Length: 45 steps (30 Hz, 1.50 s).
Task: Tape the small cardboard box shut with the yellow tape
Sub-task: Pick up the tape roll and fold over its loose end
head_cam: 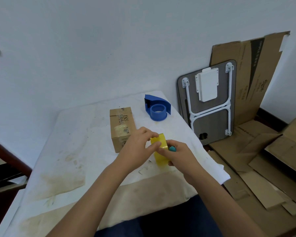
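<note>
Table, stained white cover. Tape roll, yellow, near centre, held on edge above the cover: right hand gripping its near-right side, left hand pinching the loose tape end at the roll's top. Box, cardboard, flaps down, just left and beyond the hands. Blue dispenser, far right of the box.

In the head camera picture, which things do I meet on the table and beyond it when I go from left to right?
Small brown cardboard box → roll of yellow tape held in both hands → blue plastic tape dispenser → folded grey lap table with white legs leaning on the wall → large flat brown cardboard sheet behind it.
</note>
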Available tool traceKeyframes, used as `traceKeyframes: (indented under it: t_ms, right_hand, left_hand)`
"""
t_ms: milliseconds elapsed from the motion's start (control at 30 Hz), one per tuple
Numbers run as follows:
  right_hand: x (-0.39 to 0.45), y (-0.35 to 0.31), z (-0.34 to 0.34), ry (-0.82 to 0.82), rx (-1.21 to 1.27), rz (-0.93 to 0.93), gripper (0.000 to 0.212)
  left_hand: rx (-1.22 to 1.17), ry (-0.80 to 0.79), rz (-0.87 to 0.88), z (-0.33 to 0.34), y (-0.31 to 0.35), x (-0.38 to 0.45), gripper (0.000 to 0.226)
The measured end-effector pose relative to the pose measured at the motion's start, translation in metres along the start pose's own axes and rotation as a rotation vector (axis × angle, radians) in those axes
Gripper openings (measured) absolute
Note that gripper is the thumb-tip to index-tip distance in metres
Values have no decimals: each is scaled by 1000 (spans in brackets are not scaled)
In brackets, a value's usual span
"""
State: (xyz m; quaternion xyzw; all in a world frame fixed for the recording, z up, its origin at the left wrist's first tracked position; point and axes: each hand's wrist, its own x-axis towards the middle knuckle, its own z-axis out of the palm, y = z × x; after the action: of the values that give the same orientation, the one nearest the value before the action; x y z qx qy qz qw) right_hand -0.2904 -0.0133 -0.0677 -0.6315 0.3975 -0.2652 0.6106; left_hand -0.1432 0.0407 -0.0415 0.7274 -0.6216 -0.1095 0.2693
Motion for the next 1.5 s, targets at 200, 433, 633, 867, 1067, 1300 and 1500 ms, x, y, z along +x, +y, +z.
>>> traceKeyframes:
  t_ms: [200,433,633,867,1067,1300,1500]
  right_hand:
    - [2,1,2,14,-51,-6,4]
    - [0,2,3,6,-48,7,9]
    - [-1,5,2,14,-62,0,4]
    - [-1,2,-3,-38,-27,102,36]
    - [-4,2,-4,-61,-160,28,30]
    - [7,-1,-19,60,-265,-237,18]
    - [16,3,-16,136,-341,-358,12]
  left_hand:
    - [-3,40,54,-1,5,-7,31]
    - [64,76,81,1,9,-4,14]
    - [34,88,66,6,11,-7,17]
    - [-171,101,50,6,9,-19,16]
    - [-302,-77,-133,-7,6,-10,23]
    - [-299,-103,-144,-11,9,-5,16]
    - [-168,2,46,-3,3,-2,14]
